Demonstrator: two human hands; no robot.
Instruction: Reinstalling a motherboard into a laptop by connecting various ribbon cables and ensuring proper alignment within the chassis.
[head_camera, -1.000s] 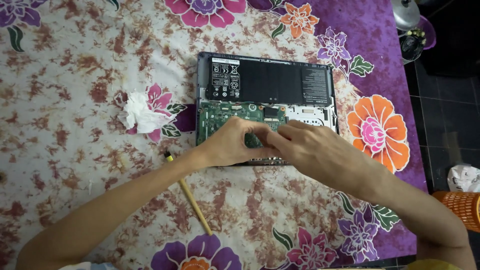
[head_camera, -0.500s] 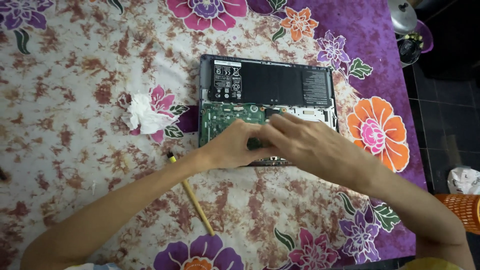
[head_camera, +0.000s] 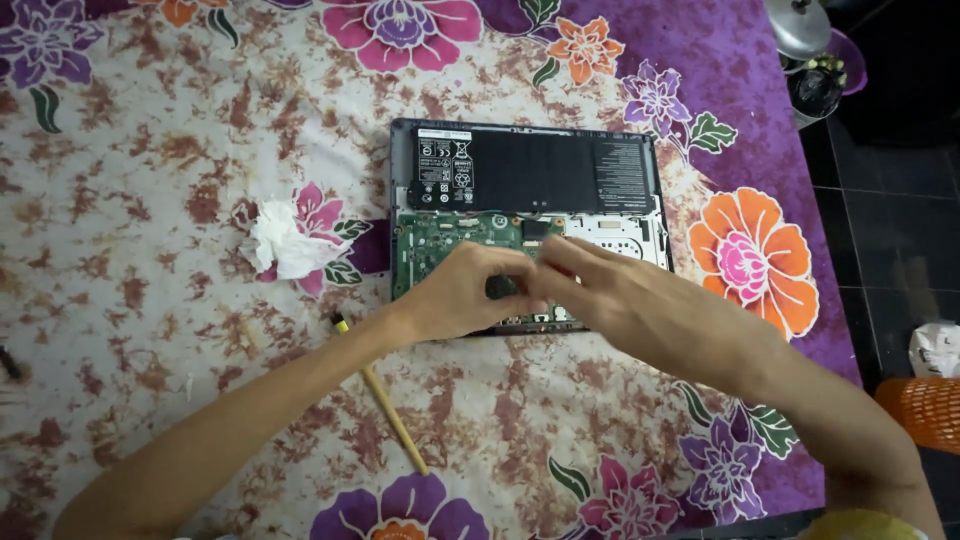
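Laptop (head_camera: 530, 215), lying bottom side up with its back cover off, sits on a flowered cloth (head_camera: 150, 150) toward the far right part of the table. A long black battery (head_camera: 530, 172) fills the far half of the open shell, with pale stickers at its left and right ends; below it shows a green circuit board (head_camera: 445, 240) on the left and a silvery perforated bay (head_camera: 620, 232) on the right. Both hands meet over the near middle of the board: the left hand (head_camera: 465, 295) is curled, its fingertips bent down onto a small dark part, and the right hand (head_camera: 620, 300) reaches in from the right with fingers extended flat across the same spot. Whether either hand actually pinches anything cannot be told, since the fingers overlap and cover the part and the near edge of the laptop. A crumpled white tissue (head_camera: 280, 245) lies on the cloth left of the laptop, and a thin yellow stick-like tool (head_camera: 385, 405) lies near the left forearm, its near end plain, its far tip too small to make out. At the right edge an orange basket (head_camera: 925, 410) is cut off by the frame.
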